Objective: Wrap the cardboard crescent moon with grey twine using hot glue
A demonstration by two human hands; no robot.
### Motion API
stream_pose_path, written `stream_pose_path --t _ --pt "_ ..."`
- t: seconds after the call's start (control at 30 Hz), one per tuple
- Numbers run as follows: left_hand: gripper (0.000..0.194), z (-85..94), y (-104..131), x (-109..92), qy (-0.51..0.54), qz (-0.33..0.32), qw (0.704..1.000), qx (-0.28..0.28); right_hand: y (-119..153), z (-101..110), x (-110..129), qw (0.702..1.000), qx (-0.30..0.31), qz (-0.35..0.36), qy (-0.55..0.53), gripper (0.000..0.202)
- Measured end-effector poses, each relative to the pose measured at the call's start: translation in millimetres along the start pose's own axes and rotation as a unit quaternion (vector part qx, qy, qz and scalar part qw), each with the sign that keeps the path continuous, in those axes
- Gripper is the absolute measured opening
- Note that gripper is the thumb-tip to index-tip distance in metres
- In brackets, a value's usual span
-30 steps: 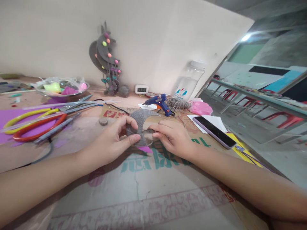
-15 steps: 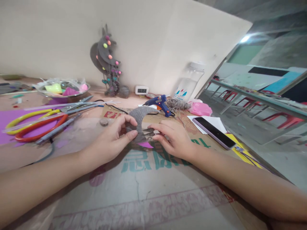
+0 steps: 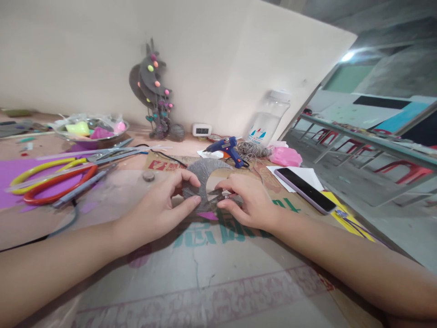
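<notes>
A flat crescent moon (image 3: 200,175) wound in grey yarn stands tilted above the cardboard. My left hand (image 3: 164,196) is closed on its outer curve, thumb in front. My right hand (image 3: 247,198) is pinched at the crescent's inner side, around a small dark pointed piece (image 3: 215,196) with a metallic glint; the fingers hide most of it, so its kind is unclear. A scrap of magenta paper (image 3: 207,216) lies below the crescent. Beyond it rests a blue glue gun (image 3: 225,146) with an orange light showing.
Red-and-yellow-handled scissors (image 3: 59,182) lie left on purple paper, near a metal bowl (image 3: 92,142). At the back are a decorated moon hanging (image 3: 153,86), a yarn ball (image 3: 177,132), a timer (image 3: 201,130) and a bottle (image 3: 268,120). A phone (image 3: 305,190) lies right.
The crescent has shifted slightly right and down in the view, still in my left hand. My right fingers remain pinched at its inner side, with the pointed piece a little lower.
</notes>
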State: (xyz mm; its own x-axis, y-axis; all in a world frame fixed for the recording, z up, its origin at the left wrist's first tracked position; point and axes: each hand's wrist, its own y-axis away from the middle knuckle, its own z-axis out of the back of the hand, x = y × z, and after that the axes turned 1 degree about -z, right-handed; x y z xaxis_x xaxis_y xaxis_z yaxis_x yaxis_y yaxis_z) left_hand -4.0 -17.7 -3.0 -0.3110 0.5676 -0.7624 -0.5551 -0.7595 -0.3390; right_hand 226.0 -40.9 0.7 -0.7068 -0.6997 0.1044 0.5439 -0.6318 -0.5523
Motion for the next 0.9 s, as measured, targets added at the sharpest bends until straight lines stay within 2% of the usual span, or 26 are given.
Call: stream_pose_path --t 0.33,0.4,0.47,0.53,0.67,0.73,0.83,0.9 --pt "0.014 -0.7 1.7 0.5 -0.01 -0.004 1.0 0.005 -1.6 0.1 4.2 1.0 -0.01 0.003 -0.02 0.031" --pt "0.014 -0.7 1.2 -0.4 -0.016 -0.007 1.0 0.006 -5.2 0.2 11.7 0.994 -0.019 -0.073 -0.081 0.022" --pt "0.013 -0.8 0.1 -1.4 -0.025 -0.013 1.0 0.005 -9.2 -0.6 21.0 0.97 -0.036 -0.179 -0.16 0.013" --pt "0.013 -1.0 -1.1 -1.9 -0.031 -0.024 0.999 0.004 -11.9 -2.8 28.9 0.95 -0.028 -0.227 -0.211 0.01" --pt "0.014 -1.7 -1.1 -0.2 -0.029 -0.037 0.999 0.008 -10.7 -9.8 32.7 0.951 0.036 -0.22 -0.214 0.007" --pt "0.014 -1.7 -0.5 1.2 -0.013 -0.029 0.999 0.014 -9.1 -12.0 29.6 0.952 0.036 -0.217 -0.214 0.004" --pt "0.014 -0.7 -1.3 1.5 0.013 -0.007 1.0 0.009 -7.9 -12.1 21.9 0.954 0.015 -0.204 -0.217 0.016" --pt "0.012 0.3 -3.1 -0.2 0.015 0.003 1.0 -0.006 -7.7 -10.8 16.5 0.964 0.013 -0.194 -0.182 0.022"
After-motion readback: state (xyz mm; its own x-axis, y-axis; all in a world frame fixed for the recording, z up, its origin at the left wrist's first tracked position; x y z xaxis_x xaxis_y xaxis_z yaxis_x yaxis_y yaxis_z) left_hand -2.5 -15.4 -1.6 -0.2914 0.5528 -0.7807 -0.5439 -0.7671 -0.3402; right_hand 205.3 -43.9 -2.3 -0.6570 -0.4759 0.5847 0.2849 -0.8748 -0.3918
